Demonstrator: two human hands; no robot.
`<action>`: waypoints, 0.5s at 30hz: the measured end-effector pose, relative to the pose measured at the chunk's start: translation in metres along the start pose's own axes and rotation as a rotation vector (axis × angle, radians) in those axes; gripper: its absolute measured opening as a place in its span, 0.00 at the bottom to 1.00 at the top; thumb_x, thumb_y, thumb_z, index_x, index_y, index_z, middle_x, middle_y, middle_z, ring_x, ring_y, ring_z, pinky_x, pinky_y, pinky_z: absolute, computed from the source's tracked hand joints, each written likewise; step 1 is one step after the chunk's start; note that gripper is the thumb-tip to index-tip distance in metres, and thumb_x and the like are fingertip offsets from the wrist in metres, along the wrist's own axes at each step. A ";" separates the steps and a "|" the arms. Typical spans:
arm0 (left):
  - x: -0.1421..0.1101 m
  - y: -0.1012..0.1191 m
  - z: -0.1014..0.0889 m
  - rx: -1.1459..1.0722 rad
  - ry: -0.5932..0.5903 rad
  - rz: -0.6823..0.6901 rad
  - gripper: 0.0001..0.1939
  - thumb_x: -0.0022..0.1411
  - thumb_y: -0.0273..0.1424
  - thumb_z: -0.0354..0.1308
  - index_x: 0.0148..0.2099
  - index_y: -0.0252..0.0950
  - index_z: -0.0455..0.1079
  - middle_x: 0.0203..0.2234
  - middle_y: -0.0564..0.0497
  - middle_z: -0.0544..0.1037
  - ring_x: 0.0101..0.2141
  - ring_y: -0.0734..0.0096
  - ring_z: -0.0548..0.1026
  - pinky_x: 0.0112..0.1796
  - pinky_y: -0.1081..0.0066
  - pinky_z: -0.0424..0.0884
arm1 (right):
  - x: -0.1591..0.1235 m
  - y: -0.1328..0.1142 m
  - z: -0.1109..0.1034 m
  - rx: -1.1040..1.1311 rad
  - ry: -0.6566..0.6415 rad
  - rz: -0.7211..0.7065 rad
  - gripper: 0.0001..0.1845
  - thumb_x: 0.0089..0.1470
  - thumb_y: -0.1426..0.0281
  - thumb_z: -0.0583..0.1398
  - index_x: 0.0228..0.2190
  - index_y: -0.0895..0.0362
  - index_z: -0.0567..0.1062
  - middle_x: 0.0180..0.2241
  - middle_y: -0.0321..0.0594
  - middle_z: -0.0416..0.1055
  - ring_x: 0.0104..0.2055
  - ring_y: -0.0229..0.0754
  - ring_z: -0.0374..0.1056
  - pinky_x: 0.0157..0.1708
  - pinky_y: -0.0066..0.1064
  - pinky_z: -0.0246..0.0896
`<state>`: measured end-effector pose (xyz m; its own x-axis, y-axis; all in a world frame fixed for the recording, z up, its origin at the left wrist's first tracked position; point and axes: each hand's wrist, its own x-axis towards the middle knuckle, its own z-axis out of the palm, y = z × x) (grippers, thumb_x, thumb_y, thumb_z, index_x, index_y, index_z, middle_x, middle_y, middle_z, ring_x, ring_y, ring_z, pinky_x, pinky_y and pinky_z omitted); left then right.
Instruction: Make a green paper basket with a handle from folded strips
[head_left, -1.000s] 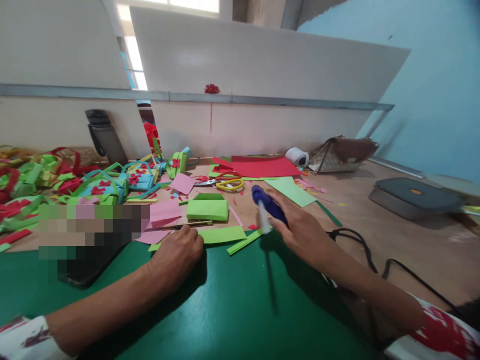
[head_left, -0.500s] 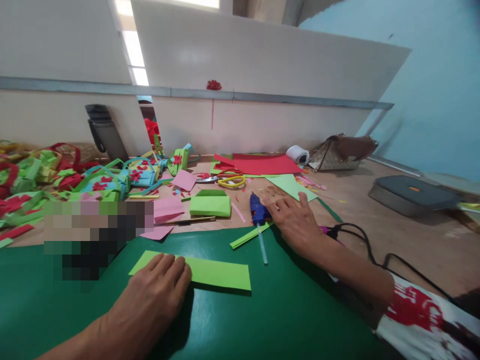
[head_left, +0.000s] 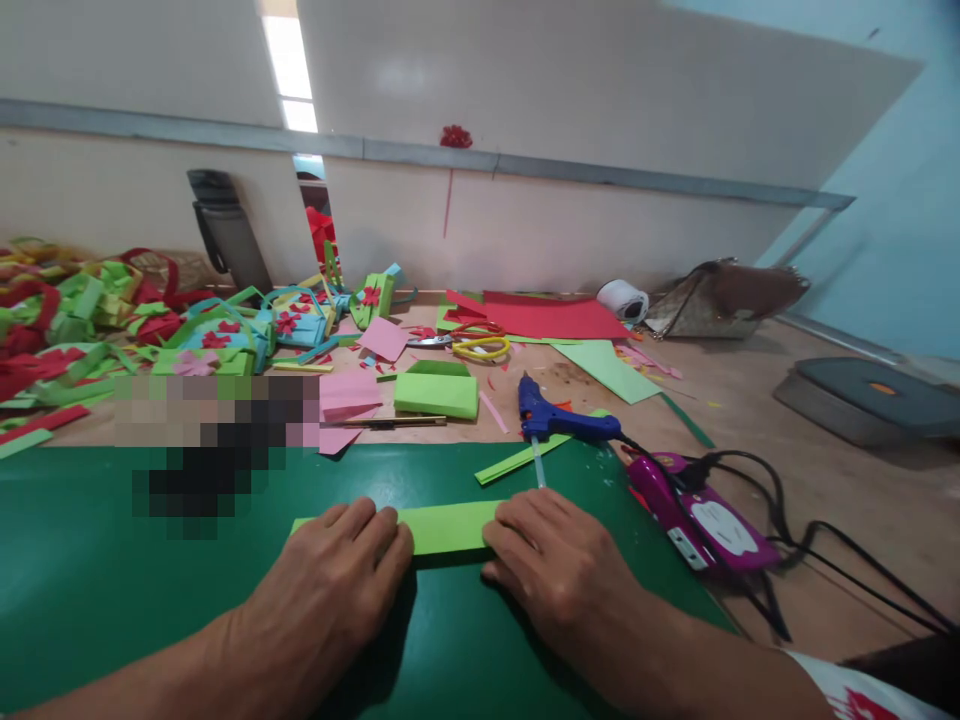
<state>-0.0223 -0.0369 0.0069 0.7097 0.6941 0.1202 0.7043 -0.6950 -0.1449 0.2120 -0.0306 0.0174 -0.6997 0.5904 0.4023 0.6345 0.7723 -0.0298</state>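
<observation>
A folded strip of light green paper (head_left: 450,528) lies low over the green mat (head_left: 450,650). My left hand (head_left: 341,560) is closed on its left part, and my right hand (head_left: 551,555) grips its right end. The fingertips of both hands are partly hidden behind the paper. Just beyond my right hand rests a blue glue gun (head_left: 574,420) with a clear glue stick (head_left: 538,465) sticking out of it. A narrow green paper strip (head_left: 510,465) lies under the gun. Farther off sits a folded green paper box (head_left: 436,390).
A purple power strip (head_left: 701,520) with black cables lies at right. Scissors (head_left: 480,345), red paper sheets (head_left: 555,315) and pink paper (head_left: 351,392) are toward the back. Paper bags (head_left: 202,340) pile up at left near a dark bottle (head_left: 229,230). A lidded container (head_left: 870,400) stands right.
My right hand has come from beside the glue gun to the right end of the green paper strip and taken hold of it. The left hand stays on the paper.
</observation>
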 end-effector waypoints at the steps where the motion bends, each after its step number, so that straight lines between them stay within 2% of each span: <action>1: 0.001 0.000 -0.002 -0.019 -0.007 0.008 0.09 0.58 0.20 0.53 0.41 0.33 0.69 0.33 0.46 0.73 0.31 0.61 0.68 0.32 0.64 0.66 | -0.002 0.002 0.002 -0.007 0.001 0.004 0.09 0.57 0.76 0.53 0.27 0.60 0.70 0.26 0.41 0.68 0.29 0.42 0.60 0.30 0.35 0.54; 6: 0.004 0.001 -0.006 -0.050 0.006 0.023 0.07 0.61 0.21 0.50 0.37 0.35 0.68 0.32 0.47 0.72 0.31 0.64 0.67 0.32 0.66 0.64 | -0.004 0.008 0.003 -0.004 0.018 0.002 0.16 0.57 0.82 0.48 0.23 0.60 0.69 0.24 0.41 0.66 0.27 0.40 0.58 0.28 0.33 0.52; 9: 0.005 0.002 -0.007 -0.084 0.042 -0.010 0.08 0.64 0.27 0.50 0.33 0.36 0.68 0.29 0.48 0.72 0.29 0.65 0.66 0.30 0.68 0.62 | -0.005 0.007 0.004 0.001 -0.001 0.002 0.16 0.58 0.81 0.49 0.23 0.60 0.69 0.25 0.41 0.66 0.27 0.40 0.57 0.28 0.32 0.51; 12: 0.008 -0.002 -0.014 -0.184 0.022 -0.070 0.11 0.64 0.32 0.50 0.30 0.37 0.69 0.24 0.50 0.72 0.27 0.66 0.67 0.28 0.69 0.61 | -0.004 0.009 0.000 -0.004 -0.010 -0.028 0.14 0.59 0.77 0.51 0.23 0.59 0.69 0.24 0.40 0.66 0.27 0.40 0.57 0.29 0.33 0.52; 15: 0.021 -0.011 -0.023 -0.290 0.017 -0.149 0.12 0.65 0.31 0.49 0.32 0.37 0.70 0.24 0.51 0.73 0.27 0.69 0.70 0.29 0.72 0.63 | 0.001 0.022 -0.015 -0.167 -0.009 -0.050 0.10 0.58 0.73 0.54 0.27 0.60 0.71 0.26 0.42 0.68 0.29 0.44 0.61 0.33 0.37 0.54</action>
<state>-0.0149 -0.0193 0.0339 0.5967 0.7909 0.1357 0.7744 -0.6119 0.1611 0.2303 -0.0163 0.0314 -0.7341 0.5551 0.3912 0.6442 0.7514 0.1425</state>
